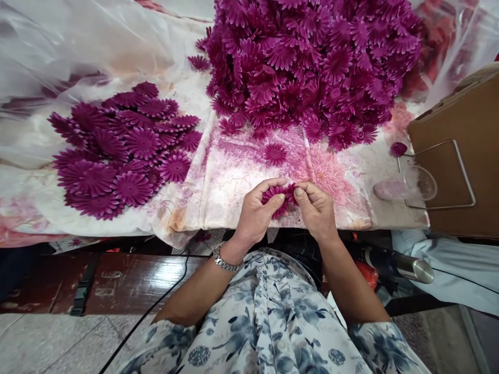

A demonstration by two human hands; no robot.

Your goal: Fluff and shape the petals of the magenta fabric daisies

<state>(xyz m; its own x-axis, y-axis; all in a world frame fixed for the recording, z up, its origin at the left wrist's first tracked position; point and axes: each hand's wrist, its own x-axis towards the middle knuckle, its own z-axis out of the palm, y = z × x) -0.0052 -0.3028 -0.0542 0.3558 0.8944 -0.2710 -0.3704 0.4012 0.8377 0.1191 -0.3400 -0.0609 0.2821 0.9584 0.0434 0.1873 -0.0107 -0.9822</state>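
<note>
Two bare hands meet at the near edge of the table, both pinched on one small magenta fabric flower [277,197] with ridged, daisy-like petals. The left hand [257,210], with a silver metal wristwatch [223,258] on its wrist, curls its fingers [273,183] over the top of the flower and its thumb presses from below. The right hand [316,208] closes thumb and forefinger on the flower's right side, so the two hands touch through it. The flower is held just above the pale pink floral tablecloth [237,182], over its front hem.

Farther back, a tall heap of loose magenta petal pieces [312,62] fills the upper middle of the table. To the left, well apart from the hands, a flatter spread of larger purple flower discs [120,150] lies on the cloth beside crumpled clear plastic sheeting [78,47]. One single flower piece [275,153] lies alone on the cloth between the heap and the hands. At the right stands a brown cardboard box [463,145] with a bent wire frame [460,176] against it, and a small clear round dish [420,183] just beside a stray petal [398,149]. Below, the person's blue-and-white floral garment [273,322] covers the lap, and a black cable [156,306] runs across the dark wooden bench [128,280]
</note>
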